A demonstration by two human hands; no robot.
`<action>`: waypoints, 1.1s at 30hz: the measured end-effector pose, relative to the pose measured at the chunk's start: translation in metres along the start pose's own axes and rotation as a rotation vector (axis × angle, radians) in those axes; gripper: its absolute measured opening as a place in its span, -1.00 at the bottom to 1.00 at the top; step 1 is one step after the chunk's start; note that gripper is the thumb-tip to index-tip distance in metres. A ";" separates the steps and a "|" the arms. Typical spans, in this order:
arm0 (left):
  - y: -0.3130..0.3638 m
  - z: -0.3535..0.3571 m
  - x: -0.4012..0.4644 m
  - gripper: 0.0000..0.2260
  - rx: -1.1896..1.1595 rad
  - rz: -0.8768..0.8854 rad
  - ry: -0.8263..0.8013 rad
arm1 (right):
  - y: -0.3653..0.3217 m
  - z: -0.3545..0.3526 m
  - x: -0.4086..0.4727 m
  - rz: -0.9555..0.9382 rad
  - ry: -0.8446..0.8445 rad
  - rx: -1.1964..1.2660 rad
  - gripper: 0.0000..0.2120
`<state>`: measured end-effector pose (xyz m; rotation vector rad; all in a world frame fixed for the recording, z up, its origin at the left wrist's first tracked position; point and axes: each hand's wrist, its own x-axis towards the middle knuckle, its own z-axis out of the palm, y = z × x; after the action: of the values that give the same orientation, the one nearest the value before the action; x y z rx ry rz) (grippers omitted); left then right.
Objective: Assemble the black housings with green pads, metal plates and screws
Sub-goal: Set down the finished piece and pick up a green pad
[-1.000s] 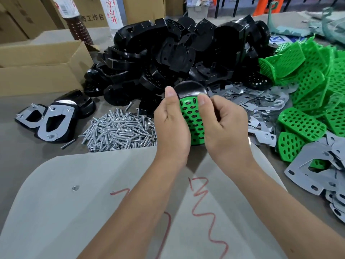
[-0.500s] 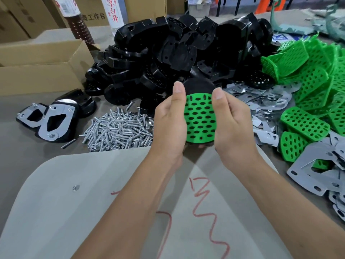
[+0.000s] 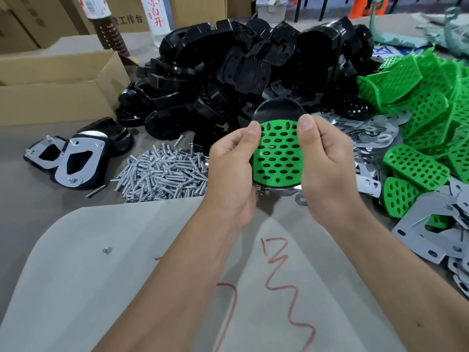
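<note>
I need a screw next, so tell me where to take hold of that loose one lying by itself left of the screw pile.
Probably pinch the lone screw across its shank near the middle, coming straight down. It lies flat on the table, apart from the screw pile, with bare surface on both long sides, so fingertips fit either side.
</note>
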<state>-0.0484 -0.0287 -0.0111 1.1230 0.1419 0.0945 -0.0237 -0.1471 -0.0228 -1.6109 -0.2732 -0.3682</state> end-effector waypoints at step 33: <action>0.011 -0.027 0.011 -0.63 0.142 -0.130 -0.304 | 0.004 -0.004 0.006 0.221 0.029 -0.003 -0.47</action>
<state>-0.0421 0.0019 -0.0136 1.2526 -0.0510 -0.2041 -0.0163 -0.1521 -0.0241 -1.6189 -0.0714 -0.2219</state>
